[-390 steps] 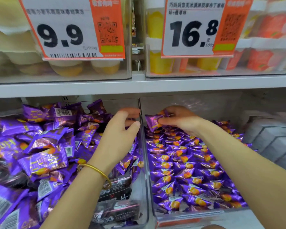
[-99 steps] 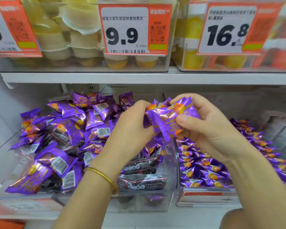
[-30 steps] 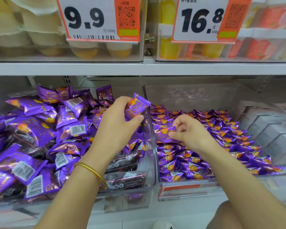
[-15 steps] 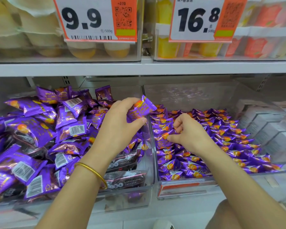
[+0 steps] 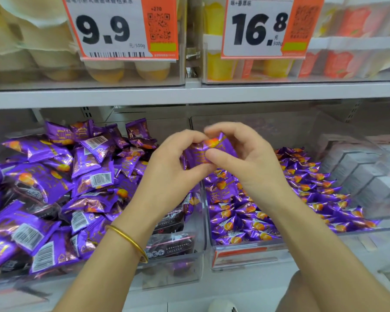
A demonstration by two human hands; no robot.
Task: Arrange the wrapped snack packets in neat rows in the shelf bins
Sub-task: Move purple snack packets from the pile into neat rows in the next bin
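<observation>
While curled, both hands — left hand [image 5: 169, 174], right hand [image 5: 250, 163] — pinch one packet [image 5: 206, 152].

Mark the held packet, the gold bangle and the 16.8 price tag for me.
held packet [image 5: 195, 155], head view, purple wrapper front.
gold bangle [image 5: 127, 239], head view, middle of the band.
16.8 price tag [image 5: 257, 28], head view, the printed digits.

A purple packet [image 5: 208, 152] with an orange spot is held tilted above the wall between two clear bins. The left bin [image 5: 171, 275] holds a loose heap [image 5: 54, 176], and the right bin [image 5: 245, 260] holds neat rows [image 5: 313, 190].
</observation>
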